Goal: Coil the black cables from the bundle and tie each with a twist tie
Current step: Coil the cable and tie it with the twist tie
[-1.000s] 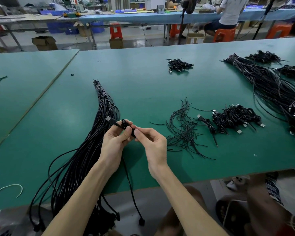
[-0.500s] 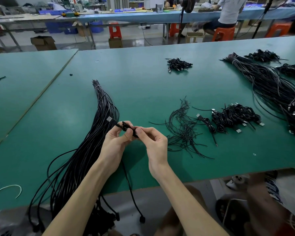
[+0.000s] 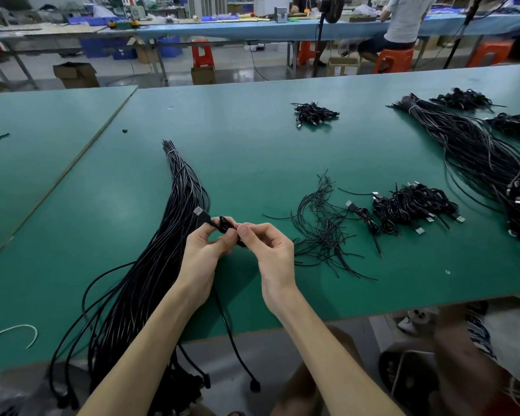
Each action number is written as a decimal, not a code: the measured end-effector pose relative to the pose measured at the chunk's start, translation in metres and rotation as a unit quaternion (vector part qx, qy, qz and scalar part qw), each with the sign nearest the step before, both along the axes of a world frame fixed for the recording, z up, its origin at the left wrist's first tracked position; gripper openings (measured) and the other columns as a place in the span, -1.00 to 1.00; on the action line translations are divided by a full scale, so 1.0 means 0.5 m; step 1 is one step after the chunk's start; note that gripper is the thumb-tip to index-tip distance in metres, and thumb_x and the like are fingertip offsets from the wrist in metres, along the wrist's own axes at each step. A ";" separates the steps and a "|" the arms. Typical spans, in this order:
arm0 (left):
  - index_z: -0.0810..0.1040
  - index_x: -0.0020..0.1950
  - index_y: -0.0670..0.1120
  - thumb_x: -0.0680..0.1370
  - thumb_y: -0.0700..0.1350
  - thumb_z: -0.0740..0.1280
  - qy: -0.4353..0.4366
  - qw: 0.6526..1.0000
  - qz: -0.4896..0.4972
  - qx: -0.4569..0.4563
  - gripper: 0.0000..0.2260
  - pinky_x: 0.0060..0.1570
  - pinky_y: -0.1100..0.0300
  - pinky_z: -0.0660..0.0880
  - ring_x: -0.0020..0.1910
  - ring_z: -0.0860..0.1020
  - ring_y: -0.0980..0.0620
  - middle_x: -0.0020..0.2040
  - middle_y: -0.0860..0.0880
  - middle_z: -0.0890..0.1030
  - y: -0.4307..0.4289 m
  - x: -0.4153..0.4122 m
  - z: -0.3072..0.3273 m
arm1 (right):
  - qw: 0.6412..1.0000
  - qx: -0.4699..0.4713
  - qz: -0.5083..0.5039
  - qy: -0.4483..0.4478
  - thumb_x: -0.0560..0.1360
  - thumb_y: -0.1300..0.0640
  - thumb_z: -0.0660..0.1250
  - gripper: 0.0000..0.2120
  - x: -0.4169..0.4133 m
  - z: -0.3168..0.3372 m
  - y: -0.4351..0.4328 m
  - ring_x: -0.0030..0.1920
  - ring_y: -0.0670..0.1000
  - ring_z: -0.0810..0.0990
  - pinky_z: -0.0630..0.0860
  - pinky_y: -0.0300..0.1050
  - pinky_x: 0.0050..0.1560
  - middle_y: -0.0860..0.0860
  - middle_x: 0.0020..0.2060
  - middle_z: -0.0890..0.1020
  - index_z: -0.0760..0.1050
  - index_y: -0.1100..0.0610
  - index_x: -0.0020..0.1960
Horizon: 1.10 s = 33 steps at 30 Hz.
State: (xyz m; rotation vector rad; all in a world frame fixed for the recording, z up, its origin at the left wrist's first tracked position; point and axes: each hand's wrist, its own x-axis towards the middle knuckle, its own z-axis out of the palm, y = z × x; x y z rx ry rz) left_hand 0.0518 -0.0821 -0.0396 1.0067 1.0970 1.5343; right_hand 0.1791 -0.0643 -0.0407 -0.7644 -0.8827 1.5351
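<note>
Both hands work above the near edge of the green table [image 3: 252, 145]. The left hand [image 3: 203, 250] pinches a small coil of thin black cable [image 3: 222, 225] in curled fingers, its silver USB plug [image 3: 198, 211] poking out. The right hand [image 3: 270, 253] pinches the same coil from the other side. The cable's tail [image 3: 225, 322] hangs over the near edge, so this coil looks unfinished and untied. 1 heap of tied black coils [image 3: 415, 208] lies toward the right edge, with loose black twist ties [image 3: 321, 232] just beside it. The long black cable bundle [image 3: 150, 265] on the left is thick, so most of the work is probably left.
</note>
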 end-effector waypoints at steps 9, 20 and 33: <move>0.66 -0.05 -0.02 0.46 -0.03 0.52 -0.006 1.000 -0.019 0.000 -0.87 -0.11 0.30 0.55 -0.07 0.64 0.06 -0.07 -0.03 0.68 -0.001 -0.001 0.004 | 0.999 0.035 0.020 -0.034 0.45 0.26 0.57 -0.80 0.003 -0.006 -0.002 0.04 0.01 0.72 0.59 -0.23 0.08 0.08 -0.02 0.76 0.65 0.27 0.03; 0.74 -0.05 -0.03 0.46 -0.06 0.50 -0.018 1.000 -0.006 -0.016 -0.90 0.02 0.19 0.62 -0.10 0.62 0.01 -0.08 -0.07 0.69 0.005 -0.002 -0.002 | 0.994 0.055 -0.005 -0.090 0.38 0.05 0.62 -0.70 -0.002 -0.016 -0.001 -0.07 0.08 0.69 0.64 -0.01 0.10 0.09 -0.06 0.72 0.63 0.14 0.01; 0.72 0.10 -0.21 0.56 0.03 0.47 0.004 0.999 -0.033 -0.010 -0.69 0.13 0.03 0.64 0.00 0.69 -0.12 0.04 -0.24 0.72 0.002 -0.019 -0.009 | 0.993 0.026 -0.076 -0.090 0.49 0.26 0.54 -0.90 -0.001 -0.012 -0.005 -0.32 -0.07 0.62 0.50 -0.24 -0.28 0.03 -0.22 0.75 0.62 0.20 -0.11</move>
